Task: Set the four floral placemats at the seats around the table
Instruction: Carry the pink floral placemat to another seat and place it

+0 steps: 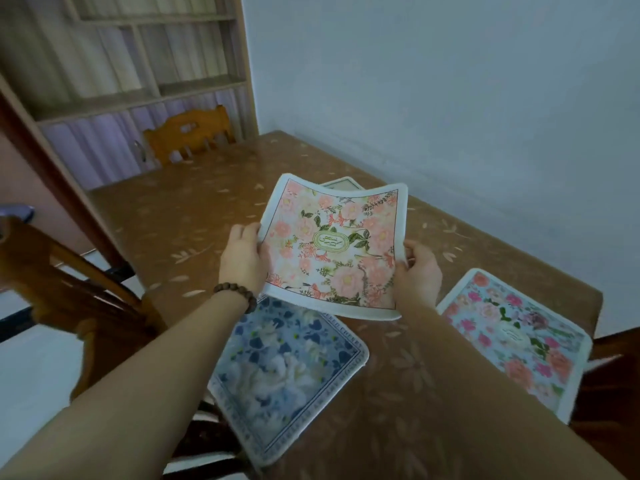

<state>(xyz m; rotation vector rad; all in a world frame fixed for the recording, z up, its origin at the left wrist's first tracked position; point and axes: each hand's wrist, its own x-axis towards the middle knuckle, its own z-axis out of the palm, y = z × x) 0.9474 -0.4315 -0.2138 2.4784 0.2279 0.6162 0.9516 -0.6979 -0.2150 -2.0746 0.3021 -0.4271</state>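
I hold a pink floral placemat [332, 247] in the air above the table [173, 209]. My left hand [244, 261] grips its left edge and my right hand [419, 271] grips its right edge. Behind it peeks the corner of another placemat [341, 183], and I cannot tell whether it is held or lying on the table. A blue floral placemat [287, 375] lies at the table's near left edge. A light blue placemat with pink flowers [512, 337] lies at the near right edge, overhanging slightly.
The table has a brown leaf-patterned cover and stands against a pale wall [450, 81]. A wooden chair [188, 133] stands at the far end, another chair [79, 299] at the left. A shelf unit [131, 64] fills the back left.
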